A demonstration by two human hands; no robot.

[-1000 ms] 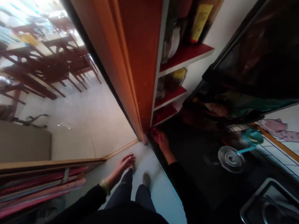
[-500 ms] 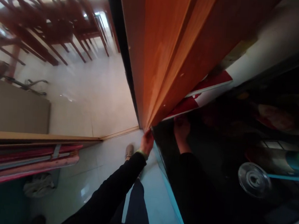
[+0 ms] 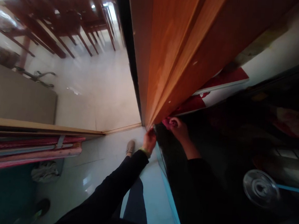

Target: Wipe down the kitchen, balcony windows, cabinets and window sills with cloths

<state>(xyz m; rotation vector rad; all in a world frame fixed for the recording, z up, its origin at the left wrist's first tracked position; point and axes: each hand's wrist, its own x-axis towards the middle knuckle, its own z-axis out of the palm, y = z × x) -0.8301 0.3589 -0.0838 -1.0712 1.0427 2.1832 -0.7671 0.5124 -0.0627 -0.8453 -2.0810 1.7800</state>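
Observation:
My right hand is closed on a bunched dark-pink cloth at the far end of the dark countertop, close to the foot of the wooden door frame. Beside it, my left hand is at the countertop's front corner, where the frame meets the counter. Its fingers look curled, and whatever they hold is hidden. Behind my right hand, a red and white box leans against the wall by the frame.
A glass lid lies on the counter at right. To the left, pink striped cloths hang below a wooden edge. Wooden chairs stand on the pale tiled floor beyond the doorway. My shoe is on the floor below.
My right hand has shifted slightly left, toward the frame, and the dark-pink cloth now shows in it. My left hand has moved slightly right and down. The view has shifted a little.

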